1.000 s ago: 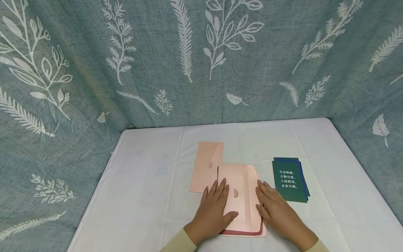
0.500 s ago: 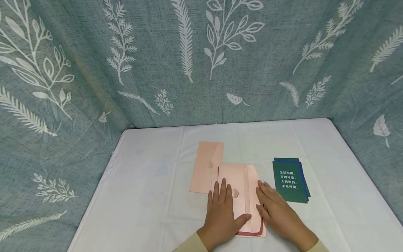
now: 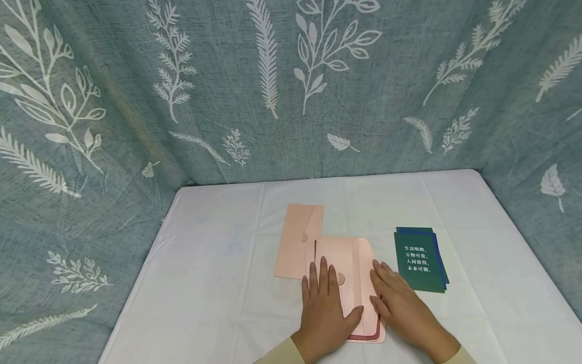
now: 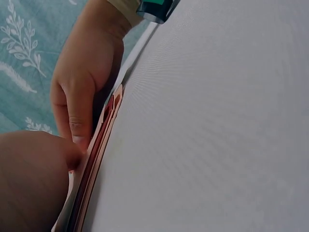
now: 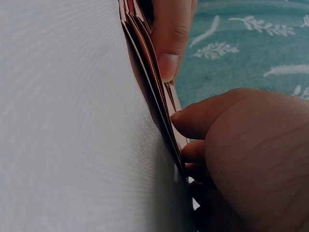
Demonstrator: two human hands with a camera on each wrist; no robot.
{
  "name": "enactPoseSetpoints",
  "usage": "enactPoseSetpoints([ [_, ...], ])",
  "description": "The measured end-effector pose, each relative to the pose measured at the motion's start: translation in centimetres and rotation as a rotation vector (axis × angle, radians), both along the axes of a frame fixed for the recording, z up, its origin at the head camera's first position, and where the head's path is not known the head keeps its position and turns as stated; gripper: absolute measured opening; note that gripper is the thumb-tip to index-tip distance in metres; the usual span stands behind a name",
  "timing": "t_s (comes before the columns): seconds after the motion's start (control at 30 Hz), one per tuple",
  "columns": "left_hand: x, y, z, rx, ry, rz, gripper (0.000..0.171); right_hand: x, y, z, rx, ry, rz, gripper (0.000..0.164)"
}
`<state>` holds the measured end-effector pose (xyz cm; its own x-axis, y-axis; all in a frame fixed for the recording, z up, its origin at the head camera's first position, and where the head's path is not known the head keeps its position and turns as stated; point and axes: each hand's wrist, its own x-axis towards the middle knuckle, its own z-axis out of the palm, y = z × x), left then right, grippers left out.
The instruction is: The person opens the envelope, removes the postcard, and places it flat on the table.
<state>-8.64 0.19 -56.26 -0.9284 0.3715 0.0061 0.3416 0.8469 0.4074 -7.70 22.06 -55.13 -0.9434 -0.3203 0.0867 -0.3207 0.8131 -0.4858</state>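
Note:
A pink envelope (image 3: pixel 347 253) with its flap opened out to the right tops a small stack on the table. My left hand (image 3: pixel 324 313) rests flat on its left and lower part, fingers extended and thumb out to the right. Along the right edge, my right hand (image 3: pixel 404 308) lies with straight fingers, their tips touching the flap. A dark red edge shows beneath at the lower right. In the left wrist view, several pink and dark red layers of the stack (image 4: pixel 99 145) appear edge-on. The right wrist view also shows the layered edges (image 5: pixel 145 58) near the fingertips.
Another pink envelope (image 3: pixel 293 237) lies at the back left, partly under the stack. To the right is a small pile of dark green and blue cards (image 3: pixel 417 258) with white writing. A white cloth covers the table (image 3: pixel 209 263); a patterned teal curtain (image 3: pixel 282 146) hangs behind.
My left hand has slid to the right across the envelope, mostly in the first half second, and its fingers now point straighter ahead. The right hand and the cards have stayed in place.

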Motion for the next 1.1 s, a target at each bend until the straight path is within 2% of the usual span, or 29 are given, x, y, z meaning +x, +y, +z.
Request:
enactPoseSetpoints([
  [0.47,-0.18,0.05,0.08,0.177,-0.035,0.046,0.095,-0.26,0.06,0.21,-0.001,0.007,0.007,0.057],
  [0.8,-0.19,0.16,0.14,0.195,-0.022,0.047,0.093,-0.44,0.28,0.24,0.048,0.020,0.012,0.058],
  [1.1,-0.20,0.11,-0.04,0.205,-0.018,0.042,0.092,-0.77,0.44,0.05,0.135,0.112,0.053,0.059],
])
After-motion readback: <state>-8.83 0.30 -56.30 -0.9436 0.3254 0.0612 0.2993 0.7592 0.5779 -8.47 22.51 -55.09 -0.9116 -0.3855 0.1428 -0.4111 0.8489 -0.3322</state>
